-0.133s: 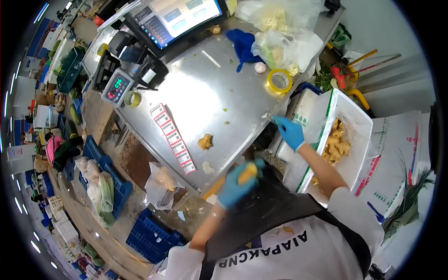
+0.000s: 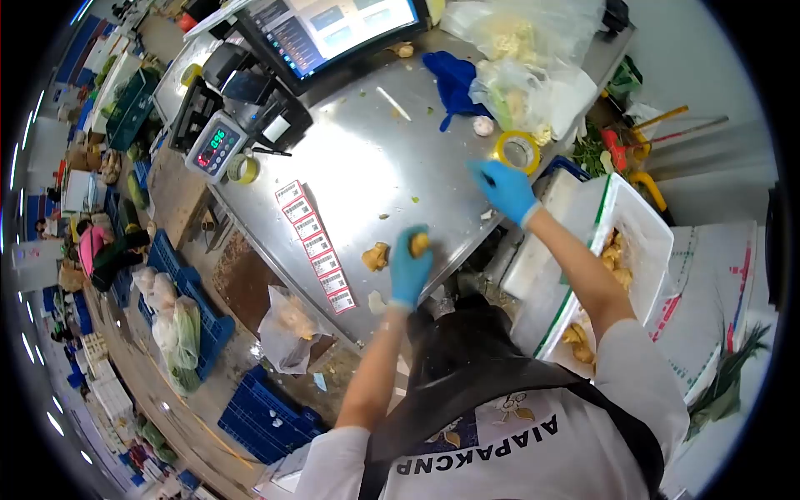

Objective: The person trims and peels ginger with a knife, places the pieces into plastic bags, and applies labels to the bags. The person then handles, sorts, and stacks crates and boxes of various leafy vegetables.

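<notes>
My left hand (image 2: 408,271), in a blue glove, is closed around a piece of ginger (image 2: 419,244) over the steel table (image 2: 350,142). Just left of it, another ginger piece (image 2: 375,257) lies on the tabletop. My right hand (image 2: 507,190), also gloved in blue, is over the table's right edge near a roll of yellow tape (image 2: 517,152). Its fingers stretch out to the left and I see nothing in them. Below the right forearm stands a white foam box (image 2: 654,237) with ginger (image 2: 577,343) inside, partly hidden by the arm.
A strip of red-edged labels (image 2: 315,246) lies left of the ginger. Beyond are a scale display (image 2: 217,148), a monitor (image 2: 333,33), a blue cloth (image 2: 454,83) and plastic bags (image 2: 533,83). Blue crates (image 2: 267,417) stand on the floor at left.
My left hand has moved up and forward, from beside the apron to over the table, carrying the ginger. My right hand has shifted slightly forward. The view has shifted a little.
</notes>
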Action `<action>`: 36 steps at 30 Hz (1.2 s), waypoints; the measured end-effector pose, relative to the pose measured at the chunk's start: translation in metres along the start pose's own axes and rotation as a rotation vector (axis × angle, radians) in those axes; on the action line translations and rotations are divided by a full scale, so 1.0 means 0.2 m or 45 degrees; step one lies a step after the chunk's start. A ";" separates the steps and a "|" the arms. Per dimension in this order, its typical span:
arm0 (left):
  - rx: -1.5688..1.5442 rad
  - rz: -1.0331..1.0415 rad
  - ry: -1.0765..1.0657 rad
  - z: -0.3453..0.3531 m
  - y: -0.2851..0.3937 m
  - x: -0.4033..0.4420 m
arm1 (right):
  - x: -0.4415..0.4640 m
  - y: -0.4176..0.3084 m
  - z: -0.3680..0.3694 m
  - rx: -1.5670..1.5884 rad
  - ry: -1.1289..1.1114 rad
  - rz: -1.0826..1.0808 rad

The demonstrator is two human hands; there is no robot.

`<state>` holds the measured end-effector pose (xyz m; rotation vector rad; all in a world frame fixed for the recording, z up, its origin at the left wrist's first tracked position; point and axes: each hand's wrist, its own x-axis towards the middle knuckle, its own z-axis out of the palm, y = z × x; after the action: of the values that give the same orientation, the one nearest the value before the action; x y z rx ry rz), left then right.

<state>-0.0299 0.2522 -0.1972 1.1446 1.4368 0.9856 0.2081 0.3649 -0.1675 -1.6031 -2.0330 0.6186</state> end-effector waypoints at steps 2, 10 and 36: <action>0.672 0.403 0.346 0.02 -0.21 0.35 | 0.39 0.06 0.10 -0.121 0.008 -0.152; 1.114 0.358 0.469 0.10 -0.31 0.61 | 1.55 0.27 0.45 -0.979 0.123 -0.333; 1.033 0.375 0.400 0.09 -0.35 0.63 | 0.17 -0.03 0.16 1.136 0.024 0.437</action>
<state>-0.0276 0.3604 -0.2946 1.8870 2.0554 0.8089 0.1768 0.3950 -0.1864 -1.3509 -1.1544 1.3784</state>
